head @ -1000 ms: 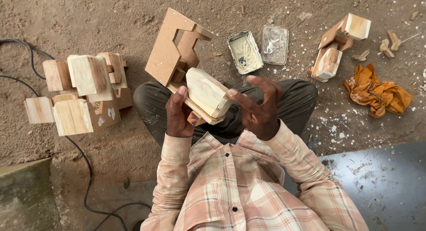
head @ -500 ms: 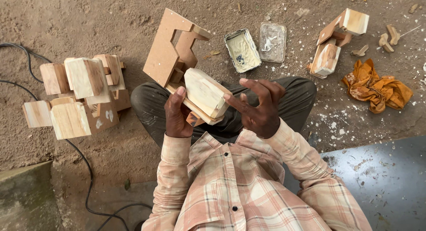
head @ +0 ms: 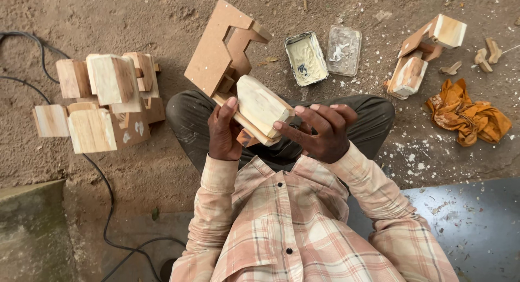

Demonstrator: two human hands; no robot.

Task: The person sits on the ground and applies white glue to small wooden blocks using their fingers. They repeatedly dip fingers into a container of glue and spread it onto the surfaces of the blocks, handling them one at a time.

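Hands meet over the lap: the left hand (head: 223, 131) grips the pale, putty-smeared wooden block piece with brown cut-out board (head: 246, 89) from its underside, while the right hand (head: 319, 131) lays spread fingertips (head: 279, 125) on the block's whitened face. Just beyond on the dirt floor (head: 162, 22) sits an open rectangular tin of cream putty (head: 305, 58), its clear lid (head: 343, 50) beside it.

no pkgs, labels, signs or screens in view.

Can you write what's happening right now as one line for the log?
left hand: holds wooden piece | right hand: fingertips on its pale block end | ground: putty tin, orange rag, wood stack
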